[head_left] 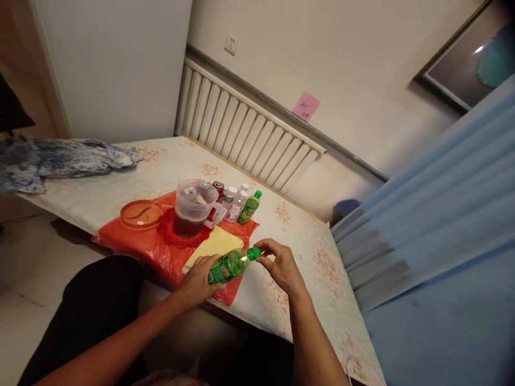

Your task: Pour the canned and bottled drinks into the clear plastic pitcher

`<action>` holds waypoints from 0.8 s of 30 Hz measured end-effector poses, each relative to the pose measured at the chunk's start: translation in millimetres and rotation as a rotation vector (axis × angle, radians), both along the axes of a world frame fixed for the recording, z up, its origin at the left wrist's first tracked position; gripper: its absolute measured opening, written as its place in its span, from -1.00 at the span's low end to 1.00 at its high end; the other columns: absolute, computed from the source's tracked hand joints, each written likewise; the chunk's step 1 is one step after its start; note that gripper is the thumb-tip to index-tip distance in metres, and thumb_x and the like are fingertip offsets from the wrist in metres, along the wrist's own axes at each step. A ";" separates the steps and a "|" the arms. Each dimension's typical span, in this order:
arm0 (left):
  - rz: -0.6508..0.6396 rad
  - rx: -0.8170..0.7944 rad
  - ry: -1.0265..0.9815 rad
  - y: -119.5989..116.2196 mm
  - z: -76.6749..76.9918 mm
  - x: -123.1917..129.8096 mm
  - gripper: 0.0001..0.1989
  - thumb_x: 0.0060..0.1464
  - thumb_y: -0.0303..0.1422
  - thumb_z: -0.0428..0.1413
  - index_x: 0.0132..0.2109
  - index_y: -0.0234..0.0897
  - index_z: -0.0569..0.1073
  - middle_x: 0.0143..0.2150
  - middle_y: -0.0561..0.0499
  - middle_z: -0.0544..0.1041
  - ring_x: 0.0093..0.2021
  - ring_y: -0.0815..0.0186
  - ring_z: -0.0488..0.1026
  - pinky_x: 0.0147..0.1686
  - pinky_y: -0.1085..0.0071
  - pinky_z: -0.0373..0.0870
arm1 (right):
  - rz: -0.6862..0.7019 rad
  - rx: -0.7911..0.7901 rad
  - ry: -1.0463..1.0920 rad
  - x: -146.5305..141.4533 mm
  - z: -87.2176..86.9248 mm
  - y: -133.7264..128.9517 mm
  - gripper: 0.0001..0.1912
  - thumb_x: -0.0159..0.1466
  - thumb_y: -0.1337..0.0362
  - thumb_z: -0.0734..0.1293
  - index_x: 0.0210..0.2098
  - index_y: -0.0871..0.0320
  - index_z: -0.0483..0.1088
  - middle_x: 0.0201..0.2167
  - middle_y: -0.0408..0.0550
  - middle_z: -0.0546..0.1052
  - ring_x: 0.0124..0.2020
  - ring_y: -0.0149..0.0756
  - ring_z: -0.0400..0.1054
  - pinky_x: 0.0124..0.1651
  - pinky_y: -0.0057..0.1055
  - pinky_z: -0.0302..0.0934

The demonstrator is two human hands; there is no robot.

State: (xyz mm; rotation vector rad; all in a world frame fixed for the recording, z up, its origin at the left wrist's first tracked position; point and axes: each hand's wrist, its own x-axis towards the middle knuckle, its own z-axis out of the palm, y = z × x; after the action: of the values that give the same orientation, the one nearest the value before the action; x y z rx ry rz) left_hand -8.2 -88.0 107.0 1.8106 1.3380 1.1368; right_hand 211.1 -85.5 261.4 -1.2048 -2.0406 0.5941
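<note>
A green-labelled bottle (229,267) lies tilted in my left hand (199,281), whose fingers wrap round its lower end. Its green cap (254,253) points up and to the right. My right hand (281,267) has thumb and forefinger curled at that cap, pinching it. Beneath the bottle is a yellow sheet (213,245) on a red plastic bag (148,249). Behind it, a clear jug (189,214) with dark liquid stands on a red scalloped dish (164,230). Right of the jug are several small bottles, a red can (218,187) and another green bottle (250,208).
An orange round lid (140,214) rests left of the jug. The table has a floral cloth (281,214), with a blue-patterned fabric (80,158) at its far left. Behind stands a white radiator (241,126); a blue curtain (438,225) hangs at the right.
</note>
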 end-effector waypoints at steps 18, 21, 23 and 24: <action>-0.008 0.025 0.010 1.1 -11.0 -2.0 -0.36 -0.21 -0.36 0.27 0.13 -0.18 0.47 0.07 -0.12 0.57 0.13 -0.02 0.45 0.19 0.06 0.37 | -0.052 -0.020 -0.132 -0.9 -0.9 4.1 -0.85 0.26 0.16 0.42 -0.29 0.11 0.53 -0.45 -0.16 0.53 -0.42 -0.32 0.36 -0.31 -0.41 0.22; -0.019 0.033 0.016 1.2 -11.6 -2.2 -0.37 -0.21 -0.35 0.28 0.11 -0.16 0.48 0.06 -0.10 0.58 0.12 -0.02 0.46 0.18 0.07 0.38 | -0.120 -0.037 -0.152 -2.0 -5.9 4.7 -0.77 0.25 0.09 0.43 -0.39 0.12 0.46 -0.55 -0.22 0.43 -0.51 -0.38 0.23 -0.41 -0.44 0.08; -0.014 0.026 0.016 1.2 -10.8 -2.2 -0.36 -0.22 -0.35 0.28 0.11 -0.14 0.48 0.06 -0.09 0.58 0.12 -0.03 0.46 0.18 0.07 0.37 | -0.157 -0.039 -0.150 -2.8 -9.1 5.0 -0.69 0.26 0.04 0.42 -0.45 0.12 0.41 -0.60 -0.24 0.36 -0.54 -0.40 0.18 -0.44 -0.44 0.03; -0.010 0.020 0.016 1.2 -10.2 -2.3 -0.36 -0.22 -0.35 0.28 0.12 -0.15 0.47 0.07 -0.09 0.57 0.13 -0.03 0.46 0.18 0.06 0.37 | -0.162 -0.039 -0.141 -2.9 -10.3 5.3 -0.67 0.27 0.01 0.40 -0.45 0.12 0.40 -0.61 -0.24 0.35 -0.54 -0.39 0.19 -0.43 -0.43 0.03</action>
State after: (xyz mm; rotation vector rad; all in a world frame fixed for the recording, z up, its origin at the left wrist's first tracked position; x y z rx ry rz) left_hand -10.5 -86.8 96.8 1.8424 1.3294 1.1361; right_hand 208.2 -80.2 251.1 -1.4552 -2.0293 0.4858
